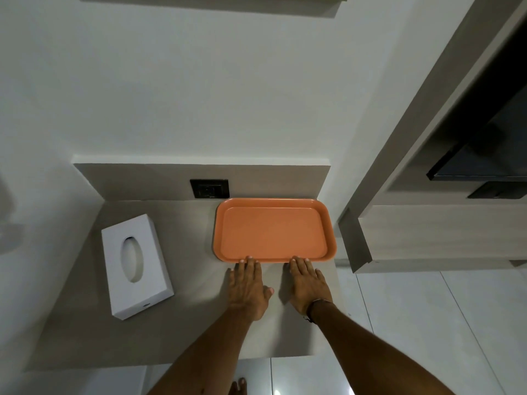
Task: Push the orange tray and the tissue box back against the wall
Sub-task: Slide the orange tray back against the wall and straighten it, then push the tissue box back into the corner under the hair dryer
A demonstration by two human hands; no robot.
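Observation:
The empty orange tray lies on the grey tabletop at the right, its far edge touching the back panel. My left hand and my right hand lie flat on the table, palms down, with the fingertips against the tray's near rim. Neither hand grips anything. The white tissue box lies flat at the left of the table with its oval slot up, slightly skewed, and stands clearly away from the back panel.
A black wall socket sits in the back panel just left of the tray. To the right, a wooden cabinet juts out beside the table. White floor tiles lie below; the table's right edge runs close to the tray.

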